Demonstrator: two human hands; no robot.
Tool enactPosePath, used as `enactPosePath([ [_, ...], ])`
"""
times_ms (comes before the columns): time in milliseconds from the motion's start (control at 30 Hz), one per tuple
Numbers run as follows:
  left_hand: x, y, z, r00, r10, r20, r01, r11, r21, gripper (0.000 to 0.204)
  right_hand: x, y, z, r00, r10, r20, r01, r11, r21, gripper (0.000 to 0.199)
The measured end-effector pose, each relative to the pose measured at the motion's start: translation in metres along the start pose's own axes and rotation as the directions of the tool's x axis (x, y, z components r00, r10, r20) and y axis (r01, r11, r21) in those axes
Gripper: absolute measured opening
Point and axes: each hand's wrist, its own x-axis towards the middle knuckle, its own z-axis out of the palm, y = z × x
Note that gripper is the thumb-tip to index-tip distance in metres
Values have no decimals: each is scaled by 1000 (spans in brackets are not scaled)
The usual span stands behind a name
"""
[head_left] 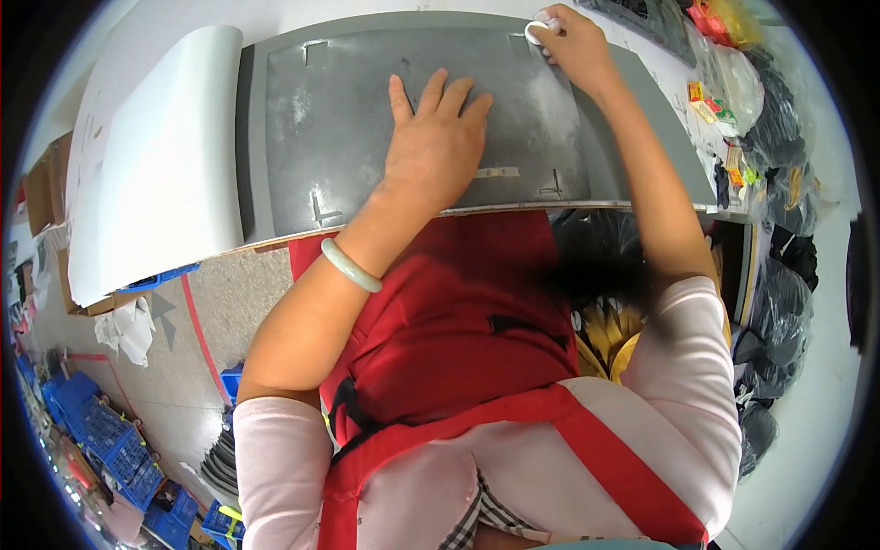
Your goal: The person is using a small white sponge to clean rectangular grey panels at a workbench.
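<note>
A dark grey flat board [348,101] with L-shaped corner slots and pale powdery smudges lies on a larger grey sheet [612,147]. My left hand [436,147] rests palm down near the middle of the board, fingers spread. At the board's far right corner, my right hand [579,50] pinches a small white round piece [536,33] against the slot there. I cannot make out exactly what that piece is; the fingers cover part of it. A short beige strip [498,172] sits on the board near its front edge.
A large white sheet [156,156] curls up on the table's left. Plastic bags [733,92] and small packets line the right side, with black-filled bags below. Blue crates [101,431] and crumpled white paper [126,332] are on the floor at left.
</note>
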Motion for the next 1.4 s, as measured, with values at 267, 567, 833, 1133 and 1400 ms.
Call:
enactPosePath([
  [267,-1,0,1,1000,-8,17,8,1000,23,31,16,-6,-11,959,44,279,23,972,-233,27],
  [567,-4,-3,4,1000,9,21,-10,996,85,31,-5,-26,-9,968,-191,163,242,880,-408,25],
  [833,-1,0,3,1000,20,-2,-19,997,69,31,9,-17,-6,873,-440,208,480,705,-522,20],
  [1133,-2,-4,5,998,47,45,-49,998,30,36,7,-41,-9,963,-236,132,266,915,-304,22],
  [1400,-1,-2,7,995,36,-94,-35,999,18,34,1,-141,104,769,-598,228,608,794,31,24],
])
